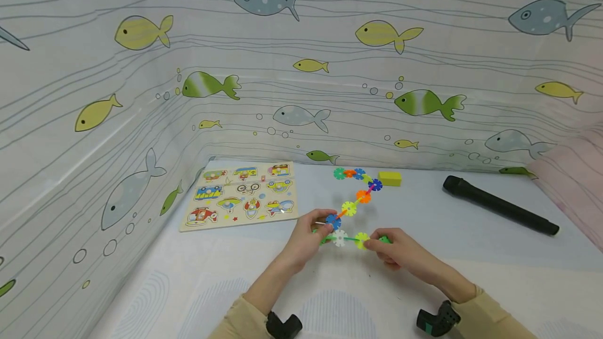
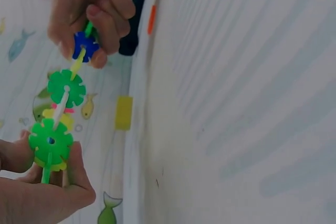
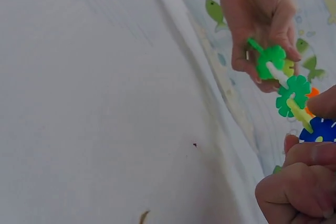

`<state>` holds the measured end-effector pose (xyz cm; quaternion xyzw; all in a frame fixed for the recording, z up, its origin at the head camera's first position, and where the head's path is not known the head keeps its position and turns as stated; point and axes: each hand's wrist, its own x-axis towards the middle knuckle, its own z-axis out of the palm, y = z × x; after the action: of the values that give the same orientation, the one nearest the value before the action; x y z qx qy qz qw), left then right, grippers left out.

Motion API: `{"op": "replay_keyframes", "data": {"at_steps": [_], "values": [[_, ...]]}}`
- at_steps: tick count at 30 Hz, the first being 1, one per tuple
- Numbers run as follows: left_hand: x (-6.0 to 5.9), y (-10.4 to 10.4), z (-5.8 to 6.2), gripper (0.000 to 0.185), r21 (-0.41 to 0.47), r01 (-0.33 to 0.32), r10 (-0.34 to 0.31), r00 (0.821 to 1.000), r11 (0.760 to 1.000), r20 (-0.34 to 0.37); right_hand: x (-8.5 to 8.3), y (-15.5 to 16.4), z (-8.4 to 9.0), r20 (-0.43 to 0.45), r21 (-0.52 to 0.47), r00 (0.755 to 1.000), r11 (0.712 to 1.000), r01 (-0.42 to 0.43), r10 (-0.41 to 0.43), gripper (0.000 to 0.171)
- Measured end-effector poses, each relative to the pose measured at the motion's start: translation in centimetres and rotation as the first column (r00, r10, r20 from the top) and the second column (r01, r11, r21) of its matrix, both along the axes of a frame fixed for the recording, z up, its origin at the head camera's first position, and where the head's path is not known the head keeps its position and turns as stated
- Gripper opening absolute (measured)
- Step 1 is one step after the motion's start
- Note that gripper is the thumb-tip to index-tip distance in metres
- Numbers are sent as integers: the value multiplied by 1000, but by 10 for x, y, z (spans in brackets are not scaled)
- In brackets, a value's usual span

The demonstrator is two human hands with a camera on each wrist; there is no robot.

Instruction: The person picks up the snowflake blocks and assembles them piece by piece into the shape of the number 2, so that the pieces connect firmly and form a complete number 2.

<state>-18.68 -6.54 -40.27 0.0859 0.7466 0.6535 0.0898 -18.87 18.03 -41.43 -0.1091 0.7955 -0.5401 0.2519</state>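
A chain of notched plastic snowflake discs (image 1: 349, 208), in blue, green, yellow, orange and white, zigzags from the hands back across the table. My left hand (image 1: 306, 242) pinches it near a blue disc (image 1: 333, 221); in the left wrist view those fingers grip around a green disc (image 2: 51, 141). At the chain's near end, my right hand (image 1: 405, 252) holds it between thumb and fingers, beside a yellow disc (image 1: 361, 240) and a green one (image 1: 384, 239). Both wrist views show a blue disc (image 3: 319, 130) at the right fingertips. Between the hands, the linked discs are held edge to edge.
A wooden picture puzzle board (image 1: 240, 196) lies at the back left. Behind the chain sits a yellow block (image 1: 389, 179). A long black stick-like object (image 1: 501, 205), thicker at one end, lies on the right. Fish-printed cloth (image 1: 282, 82) rises behind the table.
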Motion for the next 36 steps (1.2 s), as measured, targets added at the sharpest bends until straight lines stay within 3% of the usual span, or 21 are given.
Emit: {"op": "replay_keyframes", "data": {"at_steps": [6,18,26,36], "values": [[0,-1,0,32,-5,15,-15,1000,1000,-19,-1,0,0,19,4,1000,1000,-12,12,40],[-12,-20,2,34,20,-4,4,1000,1000,7,-18,29,5,-65,82,994,993,-81,86,44],[-13,-19,2,33,19,-1,1,1000,1000,18,-22,61,-2,-244,218,947,964,-155,207,29],[-13,-18,1,34,3,13,-13,1000,1000,27,-20,71,-9,-306,300,913,937,-177,270,29]]}}
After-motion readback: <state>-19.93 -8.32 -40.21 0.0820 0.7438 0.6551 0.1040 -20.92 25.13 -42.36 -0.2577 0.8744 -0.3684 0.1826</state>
